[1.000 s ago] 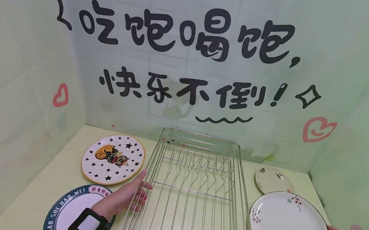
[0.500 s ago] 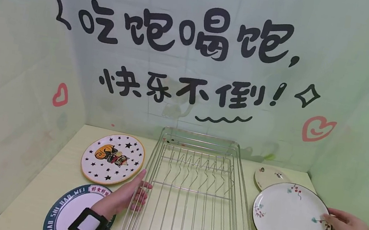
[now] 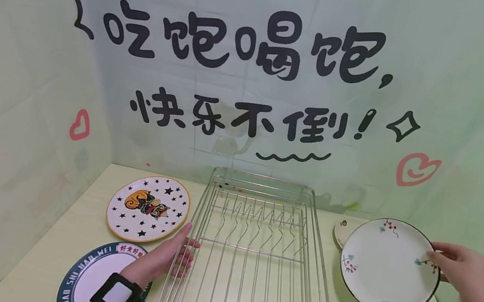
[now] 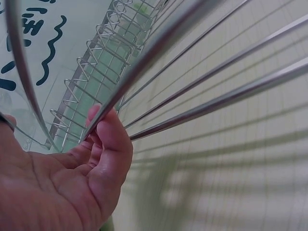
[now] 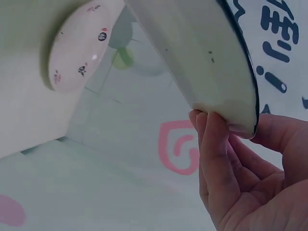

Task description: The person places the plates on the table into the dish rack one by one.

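A wire dish rack (image 3: 251, 249) with a row of bent dividers at its far end stands mid-table. My left hand (image 3: 169, 257) holds its left side; in the left wrist view the fingers (image 4: 113, 137) curl round a metal rod. To the right of the rack, my right hand (image 3: 462, 269) pinches the right rim of a white plate (image 3: 390, 270) with a dark edge and small flower sprigs. That plate is tilted and lifted off the table, its shadow below it. The right wrist view shows the thumb and fingers on either side of the plate's rim (image 5: 226, 96).
Partly hidden behind the lifted plate lies a smaller cream plate (image 3: 342, 231). Left of the rack are a star-patterned plate (image 3: 147, 210) with an orange rim and a blue-rimmed plate (image 3: 81, 273). A printed backdrop (image 3: 252, 80) encloses the table's back and sides.
My right hand has raised the flowered plate up and away from the table, covering more of the small cream plate. The left hand and the rack have stayed put.
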`<control>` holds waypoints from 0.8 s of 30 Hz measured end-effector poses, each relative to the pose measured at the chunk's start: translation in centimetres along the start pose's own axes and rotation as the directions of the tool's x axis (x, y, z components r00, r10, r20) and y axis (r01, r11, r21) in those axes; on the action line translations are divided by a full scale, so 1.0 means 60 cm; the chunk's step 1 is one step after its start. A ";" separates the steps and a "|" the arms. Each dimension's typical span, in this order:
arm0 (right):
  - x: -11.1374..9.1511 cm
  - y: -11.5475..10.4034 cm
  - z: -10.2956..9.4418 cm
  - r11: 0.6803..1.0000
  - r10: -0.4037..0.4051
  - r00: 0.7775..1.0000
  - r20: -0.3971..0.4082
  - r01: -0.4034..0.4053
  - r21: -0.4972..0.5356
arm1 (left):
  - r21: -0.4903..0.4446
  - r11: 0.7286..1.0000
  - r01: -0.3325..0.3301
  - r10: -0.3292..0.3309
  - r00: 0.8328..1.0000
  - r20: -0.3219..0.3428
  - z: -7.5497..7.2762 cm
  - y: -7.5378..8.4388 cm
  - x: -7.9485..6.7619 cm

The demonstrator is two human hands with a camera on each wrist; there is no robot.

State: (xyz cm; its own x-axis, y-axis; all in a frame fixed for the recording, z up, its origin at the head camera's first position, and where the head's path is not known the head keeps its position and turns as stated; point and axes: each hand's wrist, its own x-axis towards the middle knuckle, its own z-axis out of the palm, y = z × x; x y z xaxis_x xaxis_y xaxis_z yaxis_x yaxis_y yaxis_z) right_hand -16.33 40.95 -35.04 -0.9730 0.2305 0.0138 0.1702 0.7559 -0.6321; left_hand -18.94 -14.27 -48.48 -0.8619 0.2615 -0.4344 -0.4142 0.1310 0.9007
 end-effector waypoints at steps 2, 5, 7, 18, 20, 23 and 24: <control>0.003 -0.019 -0.004 0.998 -0.010 1.000 0.003 0.010 -0.060 | -0.003 1.000 -0.004 0.004 1.000 0.000 0.000 -0.001 0.000; 0.008 -0.046 -0.010 0.988 -0.053 0.999 -0.005 0.052 -0.148 | 0.000 1.000 -0.010 0.010 1.000 0.003 0.001 -0.001 0.001; 0.012 -0.061 -0.013 0.975 -0.102 0.995 -0.019 0.096 -0.200 | 0.006 1.000 -0.011 0.011 1.000 -0.001 0.001 -0.001 0.001; 0.025 -0.133 -0.029 0.943 -0.198 0.978 -0.067 0.171 -0.285 | -0.008 1.000 -0.007 0.008 1.000 0.009 0.003 -0.002 0.003; 0.031 -0.149 -0.031 0.939 -0.208 0.976 -0.058 0.183 -0.293 | -0.018 1.000 -0.004 0.004 1.000 0.005 0.003 -0.003 0.003; 0.037 -0.171 -0.036 0.934 -0.223 0.974 -0.031 0.204 -0.295 | -0.029 1.000 -0.003 0.003 1.000 0.005 0.002 -0.003 0.003; 0.039 -0.179 -0.036 0.933 -0.224 0.974 -0.022 0.208 -0.295 | -0.030 1.000 -0.004 0.004 1.000 0.005 0.001 -0.003 0.003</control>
State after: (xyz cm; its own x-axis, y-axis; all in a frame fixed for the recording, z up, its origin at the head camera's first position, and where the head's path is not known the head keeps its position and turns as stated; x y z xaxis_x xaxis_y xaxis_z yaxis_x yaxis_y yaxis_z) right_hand -20.08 34.71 -26.55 -0.9827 0.0681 0.1720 0.0019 0.9335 -0.3585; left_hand -19.01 -14.16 -48.71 -0.8621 0.2667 -0.4308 -0.4195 0.1012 0.9021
